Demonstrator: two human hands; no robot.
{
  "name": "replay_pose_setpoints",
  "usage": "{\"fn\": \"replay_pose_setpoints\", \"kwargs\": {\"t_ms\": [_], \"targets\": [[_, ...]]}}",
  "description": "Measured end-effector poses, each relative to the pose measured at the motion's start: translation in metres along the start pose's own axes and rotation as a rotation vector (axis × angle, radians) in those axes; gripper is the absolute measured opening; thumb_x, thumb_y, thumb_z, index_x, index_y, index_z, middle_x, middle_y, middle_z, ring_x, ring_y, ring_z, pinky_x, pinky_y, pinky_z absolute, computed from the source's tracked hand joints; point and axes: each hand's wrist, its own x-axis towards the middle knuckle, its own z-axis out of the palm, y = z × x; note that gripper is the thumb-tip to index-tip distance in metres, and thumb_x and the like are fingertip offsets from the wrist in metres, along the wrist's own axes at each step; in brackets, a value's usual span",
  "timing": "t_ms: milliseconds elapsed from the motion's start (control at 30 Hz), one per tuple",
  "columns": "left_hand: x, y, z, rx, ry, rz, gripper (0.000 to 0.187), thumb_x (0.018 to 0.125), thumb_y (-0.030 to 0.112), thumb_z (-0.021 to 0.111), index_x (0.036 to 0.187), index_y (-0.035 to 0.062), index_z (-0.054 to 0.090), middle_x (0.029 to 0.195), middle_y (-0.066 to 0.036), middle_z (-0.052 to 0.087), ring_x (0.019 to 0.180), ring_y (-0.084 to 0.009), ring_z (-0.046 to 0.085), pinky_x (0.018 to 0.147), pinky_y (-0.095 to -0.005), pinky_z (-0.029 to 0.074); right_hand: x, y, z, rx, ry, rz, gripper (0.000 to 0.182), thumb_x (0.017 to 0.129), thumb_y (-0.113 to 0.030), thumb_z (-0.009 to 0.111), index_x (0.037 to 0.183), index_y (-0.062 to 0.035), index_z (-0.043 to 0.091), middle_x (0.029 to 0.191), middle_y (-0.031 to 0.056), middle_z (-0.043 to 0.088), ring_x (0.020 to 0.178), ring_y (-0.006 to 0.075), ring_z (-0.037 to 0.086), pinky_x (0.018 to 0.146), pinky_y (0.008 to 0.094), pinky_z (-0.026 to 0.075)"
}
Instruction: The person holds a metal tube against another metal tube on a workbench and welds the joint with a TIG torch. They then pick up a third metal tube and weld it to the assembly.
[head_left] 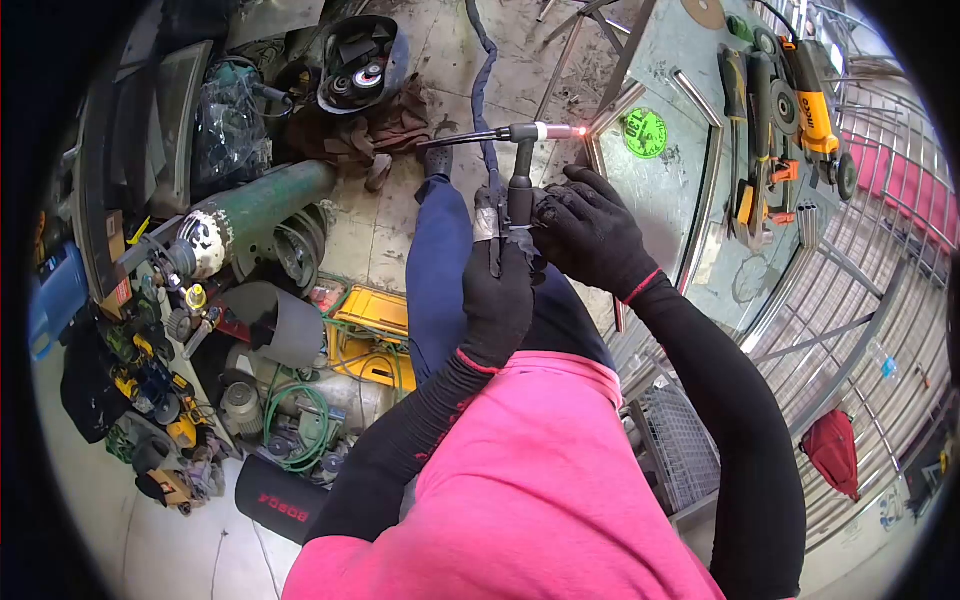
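My left hand (498, 305), in a black glove, is wrapped round the lower handle of a TIG welding torch (520, 190). A silvery wrapped piece lies along the handle. The torch's long back cap points left, and its pale cup points right with a pinkish-red glow at the tip. That tip is right beside the corner of a metal tube frame (707, 180) on the table. My gloved right hand (597, 235) has its fingers bent against the torch handle, with one digit stretched toward the frame. Its fingertips are partly hidden.
On the metal table (670, 185) are a green round label (644, 133), a yellow angle grinder (815, 105) and other tools. To the left lie a green gas cylinder (265, 215), a bucket (365, 65) of discs, and a yellow case (370, 335). Metal grilles stand at right.
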Motion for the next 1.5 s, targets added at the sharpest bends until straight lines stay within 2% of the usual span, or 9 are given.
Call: {"fn": "replay_pose_setpoints", "kwargs": {"t_ms": [600, 900, 1000, 1067, 1200, 1267, 1300, 1400, 1500], "targets": [[-0.001, 0.001, 0.000, 0.047, -0.016, 0.080, 0.028, 0.109, 0.013, 0.058, 0.130, -0.0059, 0.060, 0.088, -0.006, 0.069, 0.072, -0.0121, 0.065, 0.063, -0.0286, 0.054, -0.006, -0.006, 0.004, -0.104, 0.073, 0.065, 0.027, 0.085, -0.023, 0.080, 0.105, -0.0119, 0.066, 0.107, 0.0077, 0.071, 0.101, 0.0277, 0.070, 0.112, 0.0479, 0.050], [-0.003, -0.004, 0.000, 0.022, 0.015, 0.038, 0.024, 0.108, 0.014, 0.060, 0.123, -0.0052, 0.063, 0.088, -0.006, 0.069, 0.072, -0.0114, 0.064, 0.063, -0.0286, 0.053, 0.000, -0.001, 0.001, 0.027, 0.044, 0.015, 0.030, 0.082, -0.024, 0.082, 0.103, -0.0124, 0.065, 0.105, 0.0075, 0.069, 0.100, 0.0272, 0.070, 0.113, 0.0475, 0.050], [-0.003, -0.002, 0.000, 0.037, -0.002, 0.055, 0.020, 0.109, 0.019, 0.060, 0.111, -0.0001, 0.065, 0.092, -0.005, 0.069, 0.074, -0.0117, 0.064, 0.064, -0.0281, 0.052, 0.000, -0.001, 0.001, 0.031, 0.062, 0.003, 0.031, 0.081, -0.024, 0.083, 0.102, -0.0123, 0.064, 0.104, 0.0074, 0.069, 0.100, 0.0274, 0.070, 0.113, 0.0475, 0.050], [-0.004, -0.001, 0.001, 0.050, 0.010, 0.041, 0.032, 0.109, 0.014, 0.060, 0.134, -0.0066, 0.060, 0.090, -0.004, 0.068, 0.072, -0.0101, 0.061, 0.064, -0.0278, 0.052, -0.001, -0.001, -0.001, 0.053, 0.028, 0.015, 0.034, 0.080, -0.022, 0.084, 0.106, -0.0093, 0.066, 0.105, 0.0093, 0.070, 0.103, 0.0283, 0.070, 0.114, 0.0498, 0.050], [-0.004, 0.000, 0.002, 0.079, 0.008, 0.064, 0.037, 0.109, 0.014, 0.060, 0.140, -0.0061, 0.057, 0.091, -0.003, 0.067, 0.072, -0.0098, 0.061, 0.064, -0.0279, 0.052, -0.001, -0.001, -0.002, 0.056, 0.031, 0.013, 0.034, 0.080, -0.021, 0.084, 0.106, -0.0093, 0.066, 0.105, 0.0090, 0.070, 0.103, 0.0286, 0.070, 0.114, 0.0496, 0.050], [-0.003, -0.003, 0.000, 0.067, 0.010, 0.072, 0.021, 0.109, 0.020, 0.062, 0.112, -0.0005, 0.066, 0.089, -0.004, 0.070, 0.074, -0.0125, 0.067, 0.065, -0.0288, 0.054, -0.001, 0.001, -0.001, 0.040, 0.034, -0.004, 0.029, 0.084, -0.025, 0.081, 0.105, -0.0112, 0.066, 0.107, 0.0088, 0.070, 0.102, 0.0283, 0.070, 0.110, 0.0480, 0.051], [-0.004, 0.000, 0.001, 0.069, 0.010, 0.072, 0.021, 0.109, 0.020, 0.062, 0.112, -0.0005, 0.066, 0.089, -0.004, 0.070, 0.074, -0.0125, 0.067, 0.065, -0.0288, 0.054, -0.003, 0.001, 0.000, 0.041, 0.036, -0.003, 0.029, 0.084, -0.025, 0.081, 0.105, -0.0112, 0.066, 0.107, 0.0088, 0.070, 0.102, 0.0283, 0.070, 0.110, 0.0480, 0.051], [-0.004, 0.002, -0.001, 0.254, 0.018, 0.220, 0.023, 0.108, 0.019, 0.061, 0.119, -0.0013, 0.065, 0.091, -0.003, 0.071, 0.078, -0.0120, 0.066, 0.067, -0.0297, 0.053, -0.010, -0.005, -0.002, -0.061, 0.057, 0.049, 0.024, 0.090, -0.025, 0.075, 0.110, -0.0109, 0.070, 0.115, 0.0106, 0.074, 0.111, 0.0276, 0.072, 0.103, 0.0487, 0.056], [-0.003, -0.008, -0.003, 0.207, 0.006, 0.211, 0.039, 0.110, 0.013, 0.057, 0.142, -0.0071, 0.055, 0.097, -0.007, 0.069, 0.076, -0.0107, 0.064, 0.065, -0.0284, 0.055, -0.012, -0.002, 0.002, -0.057, 0.073, -0.011, 0.028, 0.085, -0.023, 0.079, 0.107, -0.0102, 0.067, 0.110, 0.0097, 0.072, 0.106, 0.0288, 0.072, 0.108, 0.0488, 0.054]]}}
